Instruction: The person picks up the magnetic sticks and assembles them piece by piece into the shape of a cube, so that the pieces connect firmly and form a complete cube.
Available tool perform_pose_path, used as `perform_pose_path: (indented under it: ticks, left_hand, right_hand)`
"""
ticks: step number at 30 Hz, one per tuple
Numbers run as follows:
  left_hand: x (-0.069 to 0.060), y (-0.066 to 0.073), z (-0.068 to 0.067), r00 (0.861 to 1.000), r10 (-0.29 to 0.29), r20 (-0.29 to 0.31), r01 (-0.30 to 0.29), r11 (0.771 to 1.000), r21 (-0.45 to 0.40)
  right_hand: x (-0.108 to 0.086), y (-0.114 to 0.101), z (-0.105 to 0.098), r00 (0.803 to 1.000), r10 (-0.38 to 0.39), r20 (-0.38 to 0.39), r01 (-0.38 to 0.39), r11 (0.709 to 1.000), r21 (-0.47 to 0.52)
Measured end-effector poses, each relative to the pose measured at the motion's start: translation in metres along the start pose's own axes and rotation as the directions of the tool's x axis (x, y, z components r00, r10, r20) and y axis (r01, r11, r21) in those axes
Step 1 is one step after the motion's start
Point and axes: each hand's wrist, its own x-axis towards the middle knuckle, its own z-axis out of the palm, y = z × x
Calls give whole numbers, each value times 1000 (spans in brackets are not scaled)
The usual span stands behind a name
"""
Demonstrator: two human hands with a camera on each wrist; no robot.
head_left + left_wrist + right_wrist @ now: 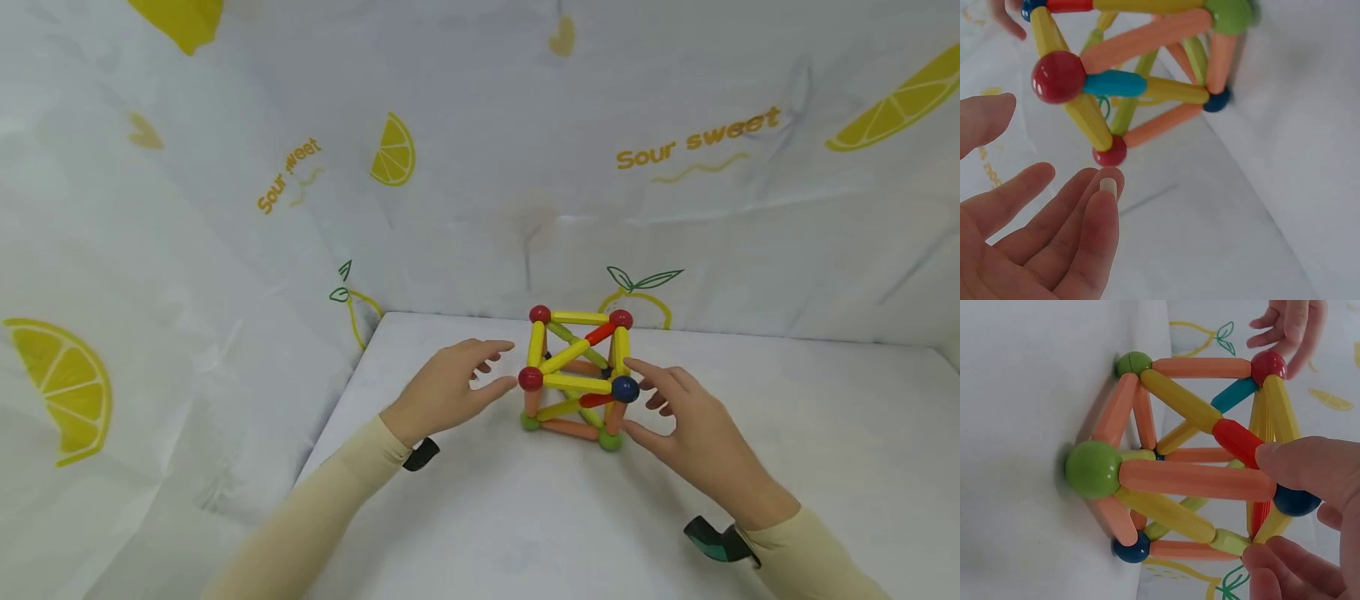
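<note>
A cube-shaped frame of coloured rods and balls (577,384) stands on the white table. Yellow rods edge its top, peach-coloured rods form the uprights and base, and multicoloured diagonals cross its faces. At the corners are red balls (1059,77), green balls (1093,469) and dark blue balls. My left hand (452,387) is held just left of the frame, thumb and fingers apart, holding nothing. On the right side, my right hand (701,433) has its fingertips at the frame near the blue ball (625,389), loosely bent; contact is hard to tell.
A white cloth printed with lemon slices (393,150) and lettering hangs behind and to the left of the table (510,517). The frame is close to the table's back edge. Dark bands (720,542) are on both wrists.
</note>
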Motion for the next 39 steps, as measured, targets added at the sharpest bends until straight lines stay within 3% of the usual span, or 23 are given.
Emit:
perform_pose_path:
  ticks: [5, 9, 12, 18, 24, 28, 31, 36, 39]
  left_hand:
    - [-20, -20, -8, 997, -77, 1, 77, 997, 12]
    - [-29, -28, 0, 995, -98, 22, 98, 994, -36]
    - [-30, -31, 8, 995, -101, 18, 102, 992, -76]
    - [-26, -32, 22, 993, -115, -6, 114, 987, -117]
    - [-26, -26, 27, 995, -102, 15, 103, 983, -150]
    - [-28, -23, 22, 995, -99, 33, 103, 987, -122]
    - [-33, -29, 14, 992, -119, 47, 121, 992, -33]
    - [-51, -55, -7, 984, -174, 23, 171, 979, 115]
    - [-63, -68, -18, 978, -208, -31, 210, 968, 136]
  right_hand:
    - [-7, 8, -2, 995, 86, 46, -88, 996, 34]
    - [-7, 17, 20, 966, 169, 194, -198, 970, 142]
    - [-4, 25, 37, 948, 181, 262, -235, 953, 193]
    - [-5, 30, 52, 955, 185, 232, -237, 947, 218]
    - [-2, 30, 54, 962, 175, 208, -219, 953, 210]
    - [1, 29, 51, 952, 200, 234, -244, 953, 179]
    - [3, 29, 41, 937, 224, 266, -264, 956, 126]
    - [-3, 37, 3, 941, 239, 237, -237, 971, -38]
    - [-11, 50, -22, 951, 243, 192, -219, 966, -139]
